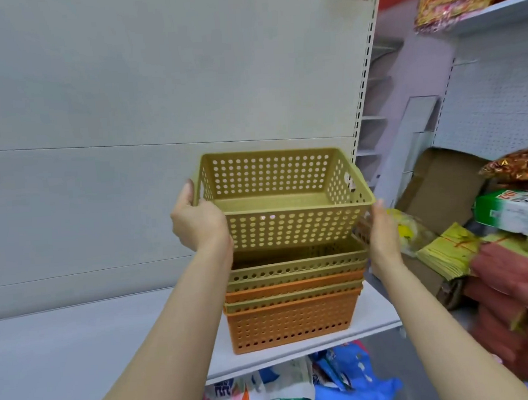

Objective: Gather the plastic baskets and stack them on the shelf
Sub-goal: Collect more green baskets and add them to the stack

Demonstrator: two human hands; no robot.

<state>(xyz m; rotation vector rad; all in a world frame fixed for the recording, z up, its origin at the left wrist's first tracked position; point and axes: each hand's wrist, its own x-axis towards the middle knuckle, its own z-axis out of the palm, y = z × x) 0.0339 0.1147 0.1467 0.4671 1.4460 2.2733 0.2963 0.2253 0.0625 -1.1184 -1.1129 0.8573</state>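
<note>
A yellow perforated plastic basket [284, 226] hangs tilted just above a nested stack of orange and yellow baskets [294, 318] that stands on the white shelf [95, 343]. My left hand [197, 222] grips the basket's left rim, thumb up along its end wall. My right hand [382, 236] lies with straight fingers against the basket's right end, just under the rim; its palm side is hidden.
The shelf's grey back panel [156, 82] rises behind the stack. To the right are a cardboard box [441, 189], stacked yellow and red paper bundles [483, 266] and a green-and-white box [514, 212]. Colourful bags [329, 381] lie under the shelf.
</note>
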